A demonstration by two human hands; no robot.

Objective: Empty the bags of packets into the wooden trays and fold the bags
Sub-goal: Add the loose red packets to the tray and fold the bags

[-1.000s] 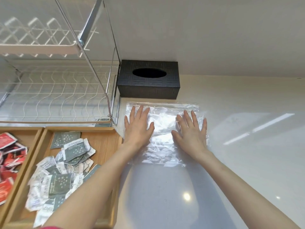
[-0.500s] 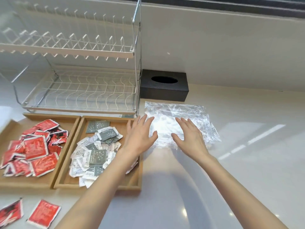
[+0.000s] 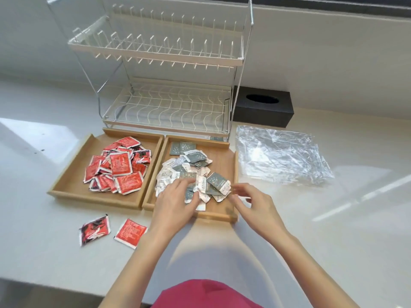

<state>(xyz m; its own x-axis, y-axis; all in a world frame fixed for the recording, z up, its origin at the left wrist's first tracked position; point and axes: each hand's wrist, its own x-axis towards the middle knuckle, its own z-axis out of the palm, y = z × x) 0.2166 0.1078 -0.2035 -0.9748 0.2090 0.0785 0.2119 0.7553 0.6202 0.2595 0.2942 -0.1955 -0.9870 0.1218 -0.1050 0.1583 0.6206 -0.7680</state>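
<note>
Two wooden trays sit side by side on the white counter. The left tray (image 3: 66, 174) holds a heap of red packets (image 3: 117, 167). The right tray (image 3: 224, 152) holds grey and white packets (image 3: 189, 172). My left hand (image 3: 175, 205) rests over the near part of that pile, fingers spread, touching the packets. My right hand (image 3: 251, 201) hovers at the tray's right front corner with loosely curled fingers and nothing in it. Flat clear plastic bags (image 3: 280, 156) lie to the right of the trays. Two red packets (image 3: 131, 233) lie loose on the counter in front of the left tray.
A two-tier white wire dish rack (image 3: 164, 90) stands behind the trays. A black tissue box (image 3: 264, 107) sits behind the bags against the wall. The counter's front edge runs just below the loose packets, near my pink top.
Both hands have left the flattened bags and come back and left to the right tray. The view has pulled back, showing both trays and the loose red packets.
</note>
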